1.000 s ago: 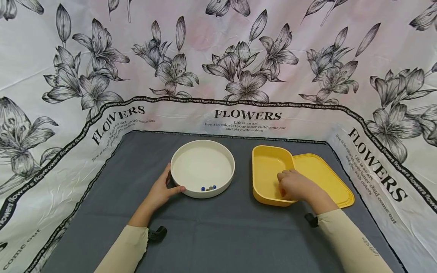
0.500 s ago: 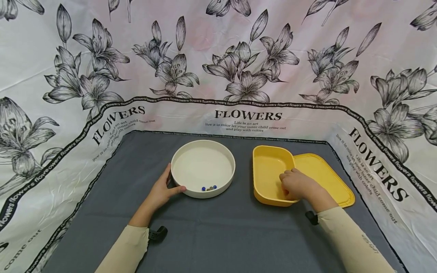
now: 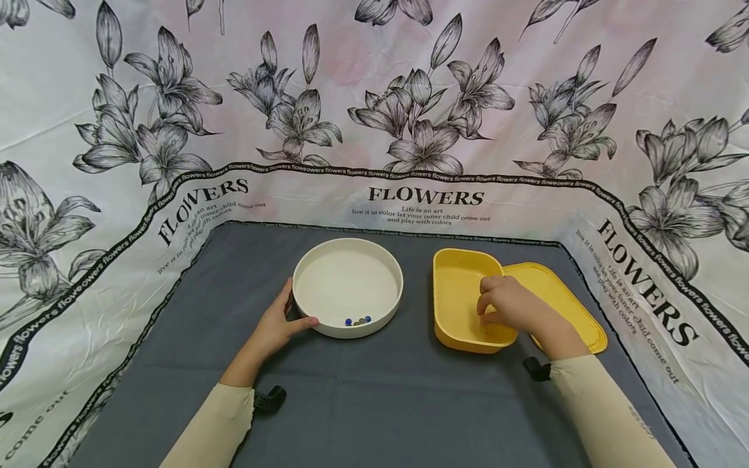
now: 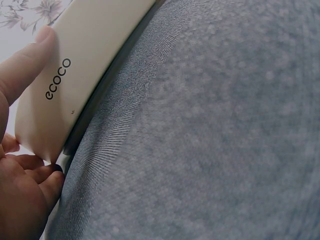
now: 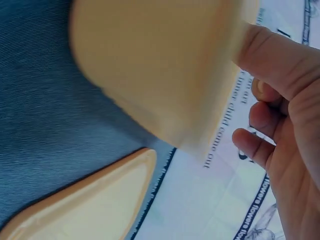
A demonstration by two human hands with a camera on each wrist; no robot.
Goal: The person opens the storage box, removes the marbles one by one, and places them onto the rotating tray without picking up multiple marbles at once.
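A round white tray (image 3: 345, 276) with a low wall stands left of centre in the head view. My left hand (image 3: 279, 325) grips its lower left side, the thumb on the outer wall; in the left wrist view the tray (image 4: 82, 65) reads "ecoco", with fingertips at its base. Several small blue and brownish marbles (image 3: 358, 321) lie inside near the front wall. My right hand (image 3: 509, 305) is over the right front part of a yellow rectangular box (image 3: 459, 279), its fingers loosely bent and thumb apart. Between those fingers nothing shows in the right wrist view, where the box (image 5: 150, 65) is blurred.
A flat yellow lid (image 3: 564, 305) lies just right of the box, partly behind my right hand and wrist. Grey cloth (image 3: 374, 403) covers the table. A white flower-printed sheet (image 3: 427, 188) rises along the back and sides.
My right hand has risen slightly inside the yellow box, its curled fingers loosening and the thumb parting from them. The left hand, tray and marbles have stayed in place.
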